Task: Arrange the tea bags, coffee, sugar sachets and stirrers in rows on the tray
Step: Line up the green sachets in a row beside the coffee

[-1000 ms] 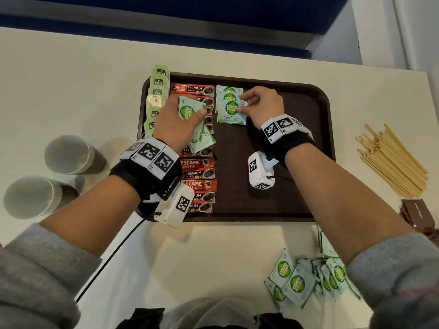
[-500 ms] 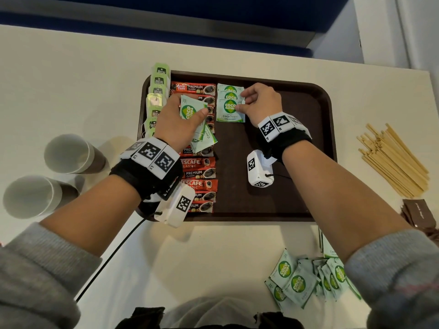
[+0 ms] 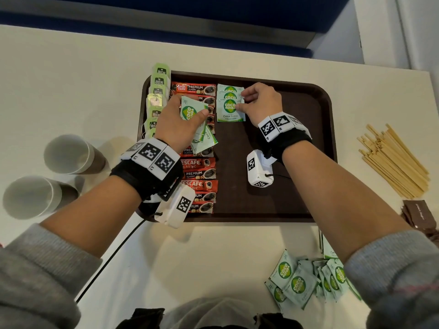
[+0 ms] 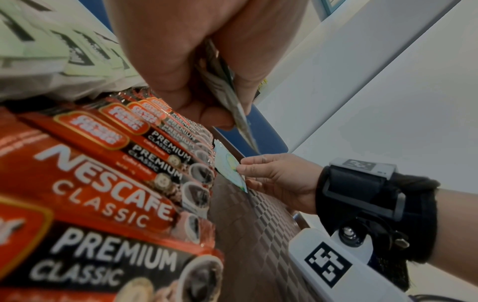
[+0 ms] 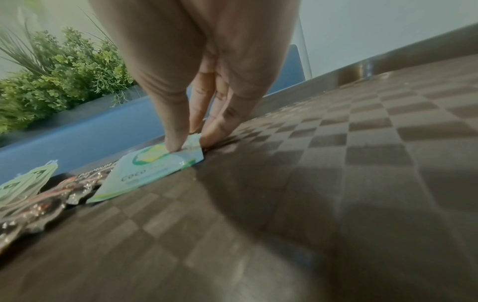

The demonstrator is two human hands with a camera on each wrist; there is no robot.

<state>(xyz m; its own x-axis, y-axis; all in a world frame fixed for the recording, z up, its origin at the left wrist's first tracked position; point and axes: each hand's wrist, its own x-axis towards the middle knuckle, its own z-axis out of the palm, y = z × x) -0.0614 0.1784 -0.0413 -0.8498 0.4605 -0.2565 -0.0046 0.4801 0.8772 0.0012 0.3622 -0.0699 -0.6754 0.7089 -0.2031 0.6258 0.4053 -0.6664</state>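
**Third row begun: sugar sachets going down beside the coffee**

Nearest the person, a loose heap of green sugar sachets (image 3: 299,283) lies on the counter (image 3: 71,74) by the right sleeve, waiting its turn. Beyond it sits the brown tray (image 3: 318,148), most of its right half bare.

Over the tray, the left hand (image 3: 177,124) has its fingers and thumb curled round a small fan of sachets (image 3: 193,112), held above the column of coffee sticks (image 3: 198,173). The right hand (image 3: 260,104) is curled too, thumb and fingertips pinching the right edge of the placed sachets (image 3: 230,104), which overlap like shingles at the tray's far end, just beside the coffee. The right wrist view shows the thumb pressing down on the top packet while the fingers (image 5: 220,122) close on its corner.

Further left, tea bags (image 3: 158,98) run along the tray's left rim. Wooden stirrers (image 3: 392,160) lie on the counter well to the right, with brown packets (image 3: 420,214) near them, and two paper cups (image 3: 69,154) to the left.

The sachets look light, thin and limp, probably slick enough to slide over one another. Taking one by an edge or corner and pressing it flat seems the safest way to keep the overlap even.
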